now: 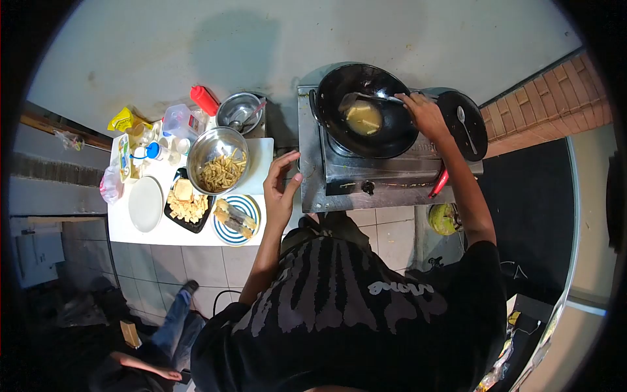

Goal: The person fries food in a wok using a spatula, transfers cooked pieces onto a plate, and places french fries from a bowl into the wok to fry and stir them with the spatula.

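My right hand [423,116] is closed round the handle of a metal spatula [382,98], whose head is in a black wok [398,134]. Yellowish oil with a few pale pieces [364,119] lies in the wok, which sits on a metal gas stove [356,186]. At the stove's left edge is my left hand [282,179], its fingers apart and nothing in it. To its left, a steel bowl [217,160] holds many brown strips. A striped plate [236,221] with long food pieces and a black tray [187,204] of bread-like pieces are nearby.
Right of the wok lies a black pan [462,124] with a spoon. The white table [124,225] also bears a grey plate [145,204], a second steel bowl [240,111], a red bottle [204,100] and containers. Another person's legs [176,326] show at lower left.
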The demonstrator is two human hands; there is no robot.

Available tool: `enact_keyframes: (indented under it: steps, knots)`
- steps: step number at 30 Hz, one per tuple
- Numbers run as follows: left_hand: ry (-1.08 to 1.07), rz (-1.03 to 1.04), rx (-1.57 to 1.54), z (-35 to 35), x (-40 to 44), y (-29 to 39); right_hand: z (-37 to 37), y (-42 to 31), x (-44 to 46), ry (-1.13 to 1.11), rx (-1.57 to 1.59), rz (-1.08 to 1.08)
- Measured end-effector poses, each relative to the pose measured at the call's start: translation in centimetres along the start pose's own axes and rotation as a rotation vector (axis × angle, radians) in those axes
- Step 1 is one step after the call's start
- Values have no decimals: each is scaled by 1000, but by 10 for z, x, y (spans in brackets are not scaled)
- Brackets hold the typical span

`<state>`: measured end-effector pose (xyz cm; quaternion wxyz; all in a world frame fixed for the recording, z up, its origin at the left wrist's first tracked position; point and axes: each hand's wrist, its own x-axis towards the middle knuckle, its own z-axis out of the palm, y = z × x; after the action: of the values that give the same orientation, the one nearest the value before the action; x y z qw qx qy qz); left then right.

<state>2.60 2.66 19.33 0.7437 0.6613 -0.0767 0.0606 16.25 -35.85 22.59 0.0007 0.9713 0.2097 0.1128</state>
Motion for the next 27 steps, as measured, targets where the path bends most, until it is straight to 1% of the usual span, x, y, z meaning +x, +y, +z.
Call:
enact_keyframes:
  steps: [2,5,7,10,14,16,17,19,23,26,27]
  knots:
    - [-1,-6,-3,-1,-2,1,0,5,-2,7,-33,-24]
    - [12,-4,-17,-4,-5,0,-7,17,-9,-43,-48,-19]
    - [15,-10,-15,-6,-8,1,-19,24,-15,-12,-74,-72]
    - [22,-21,-13,-8,-10,0,-29,30,-24,3,-115,-89]
    - [22,-38,-8,-9,-12,-1,-42,31,-21,11,-153,-68]
    - [15,-37,-28,-8,-12,-2,-44,25,-12,-29,-111,105]
    - [10,-37,-45,-7,-12,-3,-39,26,-8,-29,-112,110]
    - [2,-35,-35,-7,-13,-2,-23,31,-3,-43,-33,203]
    - [21,-36,-41,-9,-16,3,3,38,-6,-60,-72,191]
    - [40,-59,-39,-14,-18,1,15,36,-15,-41,-16,202]
    - [42,-59,-41,-15,-18,-1,16,34,-15,-54,61,225]
